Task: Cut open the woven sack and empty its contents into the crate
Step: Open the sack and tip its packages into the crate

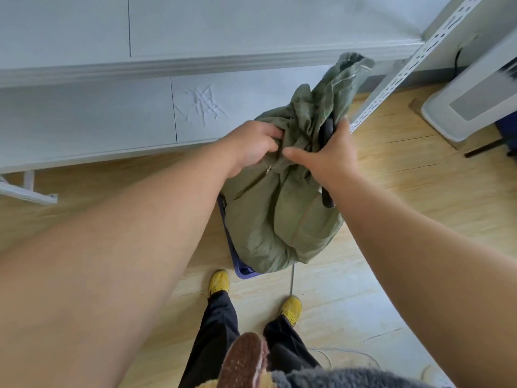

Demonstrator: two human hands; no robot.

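Note:
An olive-green woven sack (282, 219) hangs bulging over a blue-purple crate (242, 271), hiding all but the crate's near-left rim. My left hand (251, 144) grips a bunch of fabric at the sack's gathered neck. My right hand (333, 155) holds the neck from the other side, thumb stretched toward the left hand and fingers curled over the fabric. A dark, elongated object (328, 198) shows under the right wrist and again by the fingers; I cannot tell what it is. The sack's loose top (347, 71) flops up behind the hands.
White wall panels run across the back. A white perforated shelf upright (405, 71) slants down just right of the sack, with a white appliance (470, 107) beyond it. My feet in yellow shoes (219, 281) stand on the wooden floor just before the crate. Loose string (349, 351) lies at lower right.

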